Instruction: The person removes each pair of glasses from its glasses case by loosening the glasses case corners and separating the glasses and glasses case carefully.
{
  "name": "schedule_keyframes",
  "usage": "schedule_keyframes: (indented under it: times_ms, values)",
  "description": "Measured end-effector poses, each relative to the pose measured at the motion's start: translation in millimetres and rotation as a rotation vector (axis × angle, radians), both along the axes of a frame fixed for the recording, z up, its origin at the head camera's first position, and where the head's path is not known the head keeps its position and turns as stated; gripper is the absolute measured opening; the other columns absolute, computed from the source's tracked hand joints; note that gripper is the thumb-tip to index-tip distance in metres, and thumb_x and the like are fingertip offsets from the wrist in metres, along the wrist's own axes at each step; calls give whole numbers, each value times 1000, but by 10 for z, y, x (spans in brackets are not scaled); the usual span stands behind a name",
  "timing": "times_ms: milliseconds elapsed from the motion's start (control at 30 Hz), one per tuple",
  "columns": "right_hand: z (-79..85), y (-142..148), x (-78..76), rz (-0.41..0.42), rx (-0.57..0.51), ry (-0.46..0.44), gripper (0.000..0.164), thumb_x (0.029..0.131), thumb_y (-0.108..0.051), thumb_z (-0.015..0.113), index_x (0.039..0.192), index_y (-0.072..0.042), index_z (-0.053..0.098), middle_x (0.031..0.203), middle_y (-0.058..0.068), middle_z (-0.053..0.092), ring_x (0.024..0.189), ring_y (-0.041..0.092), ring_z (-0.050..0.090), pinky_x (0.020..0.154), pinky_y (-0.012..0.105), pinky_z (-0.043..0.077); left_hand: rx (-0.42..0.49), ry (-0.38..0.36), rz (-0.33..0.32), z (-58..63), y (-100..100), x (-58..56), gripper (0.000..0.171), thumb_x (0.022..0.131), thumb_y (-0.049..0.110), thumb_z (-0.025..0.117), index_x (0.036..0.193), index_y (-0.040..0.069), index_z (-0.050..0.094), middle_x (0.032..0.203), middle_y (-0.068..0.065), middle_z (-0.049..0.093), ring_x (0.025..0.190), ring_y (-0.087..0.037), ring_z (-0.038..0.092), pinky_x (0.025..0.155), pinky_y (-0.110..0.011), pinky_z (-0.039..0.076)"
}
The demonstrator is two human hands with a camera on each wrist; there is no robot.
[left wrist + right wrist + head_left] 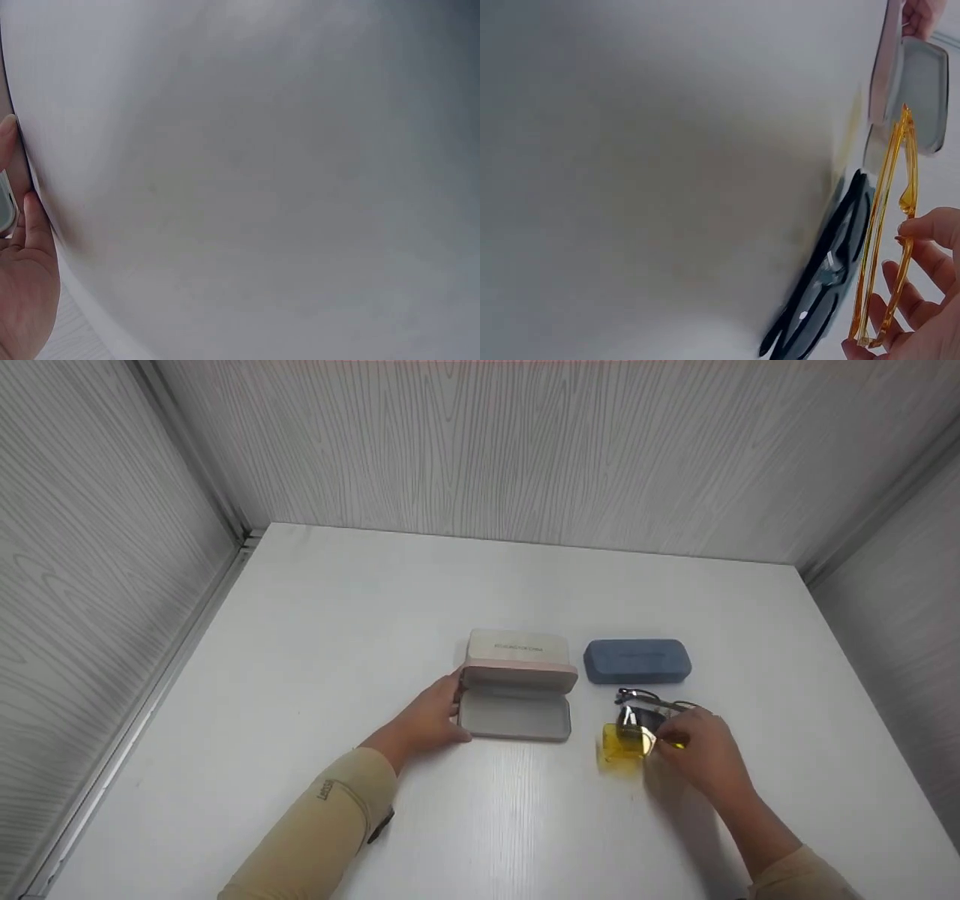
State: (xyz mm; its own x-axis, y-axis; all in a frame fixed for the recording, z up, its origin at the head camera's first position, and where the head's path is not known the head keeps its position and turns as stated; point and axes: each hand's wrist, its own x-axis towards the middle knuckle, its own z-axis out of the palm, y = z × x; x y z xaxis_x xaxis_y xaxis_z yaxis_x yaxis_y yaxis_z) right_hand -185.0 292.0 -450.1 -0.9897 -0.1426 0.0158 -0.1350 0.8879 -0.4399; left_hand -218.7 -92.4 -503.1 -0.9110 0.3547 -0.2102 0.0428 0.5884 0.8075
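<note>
An open cream glasses case (pixel 514 715) with a grey lining stands mid-table, its lid raised toward the back. My left hand (pixel 429 716) holds the case at its left side, thumb by the front corner and fingers along the lid's end. On the right, my right hand (pixel 705 751) pinches a pair of yellow-tinted glasses (pixel 621 741) by the frame. In the right wrist view the thumb and fingers close on the amber frame (pixel 907 195). Dark sunglasses (pixel 821 281) lie on the table just beyond them, partly covered in the head view.
A closed blue glasses case (pixel 637 661) sits right of the cream one. Thin dark-framed glasses (pixel 639 694) lie between it and my right hand. Wood-grain panels (pixel 480 450) enclose the white table (pixel 360 607) at the back and sides.
</note>
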Motion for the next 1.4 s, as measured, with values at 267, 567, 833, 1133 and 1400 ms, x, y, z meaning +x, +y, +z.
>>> schedule_keyframes:
  times_ms: [267,567,833,1133,1400]
  values:
    - [-63,183,51,-4,36,-21,13,72,-7,69,85,-8,72,91,9,60,88,28,51,75,44,44,-33,-2,6,7,2,-7,108,71,10,76,148,15,0,147,-6,25,128,-18,37,100,-24,39]
    - [-109,237,39,-40,138,-52,12,74,-11,69,85,-10,73,93,12,60,89,31,49,70,47,45,-45,13,15,-14,-3,-15,110,70,11,77,148,19,0,146,-4,26,128,-16,38,99,-24,39]
    - [-97,262,43,-6,190,-5,11,70,-9,71,81,-11,73,89,12,60,85,32,47,66,47,43,-34,14,-3,-8,-2,-19,110,70,11,77,148,18,0,147,-6,25,127,-19,39,100,-27,39]
    - [29,266,-4,-10,206,-53,13,69,-11,72,82,-12,72,89,12,59,85,32,44,68,45,42,-43,7,-14,-34,7,-29,111,69,11,77,148,17,-1,146,-6,25,126,-18,41,100,-23,39]
    - [204,198,-122,-34,108,-114,18,78,-17,68,94,-9,71,100,14,58,96,34,45,81,52,43,-24,5,-16,-44,2,-42,109,70,10,76,148,13,-1,146,-7,25,128,-17,37,100,-24,39]
